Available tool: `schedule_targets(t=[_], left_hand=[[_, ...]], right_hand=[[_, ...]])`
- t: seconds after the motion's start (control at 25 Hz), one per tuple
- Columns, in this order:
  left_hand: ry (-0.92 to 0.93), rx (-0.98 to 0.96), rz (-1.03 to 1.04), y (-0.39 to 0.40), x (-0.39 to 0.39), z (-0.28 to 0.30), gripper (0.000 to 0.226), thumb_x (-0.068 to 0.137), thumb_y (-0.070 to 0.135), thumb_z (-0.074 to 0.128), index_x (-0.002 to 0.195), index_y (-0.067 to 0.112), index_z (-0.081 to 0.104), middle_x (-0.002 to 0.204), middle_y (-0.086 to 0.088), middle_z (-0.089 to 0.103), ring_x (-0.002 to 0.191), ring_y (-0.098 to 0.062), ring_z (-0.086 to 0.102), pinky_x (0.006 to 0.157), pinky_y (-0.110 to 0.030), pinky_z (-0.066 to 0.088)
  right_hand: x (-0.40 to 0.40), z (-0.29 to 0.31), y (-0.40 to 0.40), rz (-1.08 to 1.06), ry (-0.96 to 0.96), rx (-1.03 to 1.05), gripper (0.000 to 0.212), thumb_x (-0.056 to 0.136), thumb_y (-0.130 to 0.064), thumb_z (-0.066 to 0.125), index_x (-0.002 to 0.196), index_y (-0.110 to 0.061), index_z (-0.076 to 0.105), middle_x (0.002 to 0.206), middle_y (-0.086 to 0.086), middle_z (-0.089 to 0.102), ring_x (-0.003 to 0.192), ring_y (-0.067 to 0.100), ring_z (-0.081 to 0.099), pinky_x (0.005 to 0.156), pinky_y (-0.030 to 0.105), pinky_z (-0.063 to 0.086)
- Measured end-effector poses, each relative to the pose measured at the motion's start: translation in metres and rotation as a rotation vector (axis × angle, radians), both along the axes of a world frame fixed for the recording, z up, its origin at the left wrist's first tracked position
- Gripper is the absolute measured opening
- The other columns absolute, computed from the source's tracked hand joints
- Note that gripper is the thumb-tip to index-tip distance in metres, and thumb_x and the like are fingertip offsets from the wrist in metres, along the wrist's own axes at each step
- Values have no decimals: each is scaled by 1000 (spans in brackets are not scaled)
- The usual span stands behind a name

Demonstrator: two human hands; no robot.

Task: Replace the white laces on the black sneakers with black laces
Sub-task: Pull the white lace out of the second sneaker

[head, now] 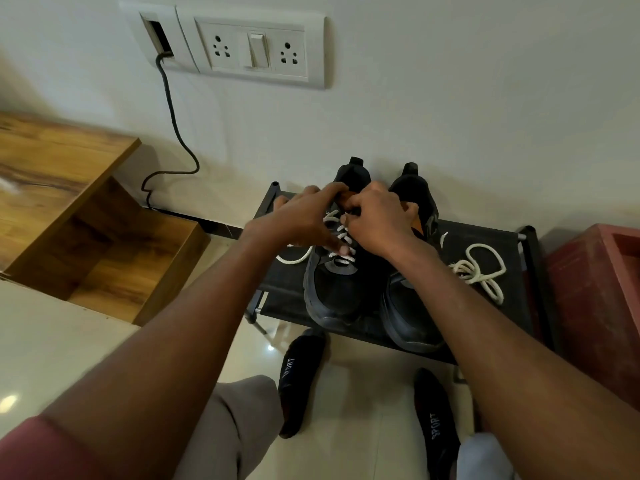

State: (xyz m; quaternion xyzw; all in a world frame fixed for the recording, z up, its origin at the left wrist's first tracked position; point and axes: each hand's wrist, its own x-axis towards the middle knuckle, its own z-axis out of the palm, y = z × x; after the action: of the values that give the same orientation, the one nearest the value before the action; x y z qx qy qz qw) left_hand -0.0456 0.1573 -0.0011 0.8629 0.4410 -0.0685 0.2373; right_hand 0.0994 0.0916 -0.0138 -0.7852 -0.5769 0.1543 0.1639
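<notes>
White wall point(450, 98) with socket panel point(256, 46), glossy tiled floor point(52, 341), wooden shelf point(69, 202)

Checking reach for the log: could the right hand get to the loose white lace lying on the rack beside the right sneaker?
Probably yes. The loose white lace lies uncovered on the rack, just right of the right hand, with nothing between; that hand is busy at the laced sneaker.

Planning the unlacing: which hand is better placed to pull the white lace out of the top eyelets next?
Probably the right hand: its curled fingers sit at the top eyelets of the left sneaker, seemingly pinching the white lace. The left hand lies across the sneaker's side.
</notes>
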Motion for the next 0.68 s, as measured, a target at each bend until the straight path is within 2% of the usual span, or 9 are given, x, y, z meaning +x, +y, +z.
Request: schedule_targets(t=[0.12,0.2,0.28,0.4,0.48,0.52,0.6,0.68], left_hand=[[-27,-80,42,2,3,-13,106,63,62,91,146,40,31,146,-6,57,135,-38,50,113,-56,36],[-59,-97,75,2,3,-15,102,59,59,95,140,40,35,139,-7,61,127,-39,54,106,-54,45],[-83,-115,79,3,3,-13,101,60,52,97,139,38,36,136,-8,61,122,-35,56,101,-51,49],[-100,-147,76,4,4,-13,102,63,46,97,141,34,33,137,-10,58,119,-33,55,95,-47,49],[-105,-148,70,4,5,-14,103,64,44,97,142,31,31,135,-12,58,111,-29,53,89,-44,46],[-109,-146,74,5,5,-15,104,64,43,97,142,30,30,134,-12,58,109,-28,52,87,-42,44],[-117,-140,79,4,5,-17,105,64,43,97,142,30,29,134,-14,58,107,-26,50,87,-41,43],[-128,-142,83,4,4,-18,104,63,44,97,142,32,30,135,-13,59,107,-26,50,90,-43,45]], right_hand=[[-2,-4,3,-126,44,162,8,89,-27,77,89,-34,82,113,-7,64,103,17,62,101,52,39],[1,-3,-4,-198,68,246,9,88,-24,79,82,-31,80,108,-9,59,93,13,59,92,48,48],[6,-1,-14,-211,36,269,9,88,-22,77,91,-29,79,114,-6,53,102,16,55,89,42,45],[9,2,-20,-52,-111,258,25,95,-24,70,119,-26,74,139,-3,47,130,23,46,101,48,39],[7,1,-16,46,-142,182,22,99,-28,67,120,-27,75,153,-7,42,143,22,36,111,55,30],[5,-1,-13,68,-128,139,19,99,-29,67,116,-28,77,154,-8,43,144,21,36,113,56,27],[2,-5,-10,7,-44,168,11,95,-28,74,103,-29,81,140,-11,54,132,16,48,110,53,31],[3,-4,-12,-230,100,344,9,88,-22,76,86,-29,80,117,-11,59,108,13,59,94,43,45]])
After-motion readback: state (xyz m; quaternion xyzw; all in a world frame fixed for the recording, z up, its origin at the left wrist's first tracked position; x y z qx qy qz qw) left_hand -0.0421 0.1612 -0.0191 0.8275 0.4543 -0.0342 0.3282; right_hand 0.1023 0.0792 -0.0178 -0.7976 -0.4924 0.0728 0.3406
